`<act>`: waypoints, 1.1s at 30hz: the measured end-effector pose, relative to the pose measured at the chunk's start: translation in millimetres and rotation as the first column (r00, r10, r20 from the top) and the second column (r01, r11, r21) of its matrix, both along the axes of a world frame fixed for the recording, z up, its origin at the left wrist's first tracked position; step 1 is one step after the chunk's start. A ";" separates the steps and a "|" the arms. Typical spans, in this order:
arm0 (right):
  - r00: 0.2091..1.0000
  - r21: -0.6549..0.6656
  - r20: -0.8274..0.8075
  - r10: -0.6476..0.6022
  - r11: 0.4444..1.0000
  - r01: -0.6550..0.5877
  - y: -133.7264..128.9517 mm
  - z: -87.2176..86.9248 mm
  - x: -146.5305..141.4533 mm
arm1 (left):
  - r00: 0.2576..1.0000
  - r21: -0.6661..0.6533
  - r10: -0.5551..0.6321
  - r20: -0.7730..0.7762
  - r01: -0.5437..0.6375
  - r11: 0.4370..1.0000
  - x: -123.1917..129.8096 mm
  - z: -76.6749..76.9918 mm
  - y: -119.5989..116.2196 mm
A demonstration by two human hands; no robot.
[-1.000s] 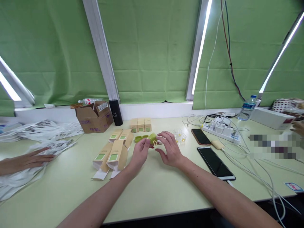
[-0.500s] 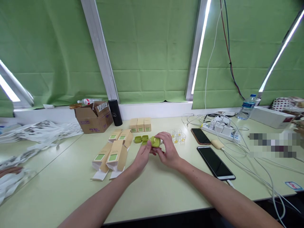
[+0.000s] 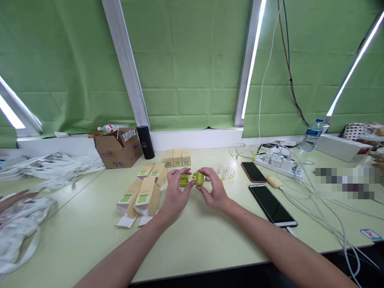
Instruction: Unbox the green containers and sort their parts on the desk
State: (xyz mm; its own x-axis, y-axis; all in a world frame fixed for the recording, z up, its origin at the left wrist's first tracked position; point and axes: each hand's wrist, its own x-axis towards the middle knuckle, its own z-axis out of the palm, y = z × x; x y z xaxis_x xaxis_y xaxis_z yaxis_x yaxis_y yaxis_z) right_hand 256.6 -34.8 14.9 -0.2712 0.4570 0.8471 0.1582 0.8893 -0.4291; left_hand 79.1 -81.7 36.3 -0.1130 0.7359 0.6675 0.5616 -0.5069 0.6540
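A small olive-green rounded case [image 3: 199, 178], like an earphone case cover, is held upright above the table between the fingers and thumb of my right hand [image 3: 215, 191]. On its left side shows a pale gold ring or clasp [image 3: 192, 177]. My left hand [image 3: 176, 193] is closed in a pinch at this ring, thumb below and fingers above. Just behind my left fingers, more green case parts [image 3: 183, 182] lie on the table, partly covered. A clear divided tray [image 3: 222, 171] with small gold pieces stands behind my right hand.
Opened kraft boxes [image 3: 147, 194] lie left of my hands, with three more small boxes [image 3: 177, 157] behind. Two phones [image 3: 272, 205], cables and a power strip [image 3: 279, 164] occupy the right. A carton [image 3: 118, 150] stands back left. Another person's hand [image 3: 16, 199] handles white straps [image 3: 24, 232].
My left hand has shifted from the case's near side to the ring, its fingers now raised. The case has turned, exposing the ring. At far left, the other person's hand and straps moved.
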 end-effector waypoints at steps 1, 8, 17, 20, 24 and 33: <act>1.000 0.002 -0.001 0.008 1.000 -0.008 -0.1 0.2 0.3 | 1.000 0.017 -0.007 -0.024 0.007 1.000 0.3 1.1 -1.1; 1.000 0.036 0.012 0.023 0.999 -0.023 1.1 1.2 2.5 | 0.999 0.037 -0.025 -0.041 0.026 0.999 1.5 1.2 -2.2; 0.998 0.066 0.049 0.042 0.997 -0.046 0.9 3.3 5.4 | 0.998 0.060 -0.055 -0.024 0.056 0.997 0.6 1.8 -4.3; 0.998 0.068 0.044 0.053 0.996 -0.056 1.4 2.5 5.4 | 0.998 0.076 -0.063 -0.024 0.065 0.995 -0.5 1.6 -3.4; 0.996 0.094 0.031 0.081 0.992 -0.084 1.5 1.5 4.2 | 0.996 0.082 -0.090 -0.013 0.091 0.992 -3.3 -0.7 -1.1; 0.994 0.129 0.059 0.088 0.987 -0.095 2.1 -1.4 4.2 | 0.985 0.046 -0.164 0.058 0.162 0.986 -4.1 -4.3 0.8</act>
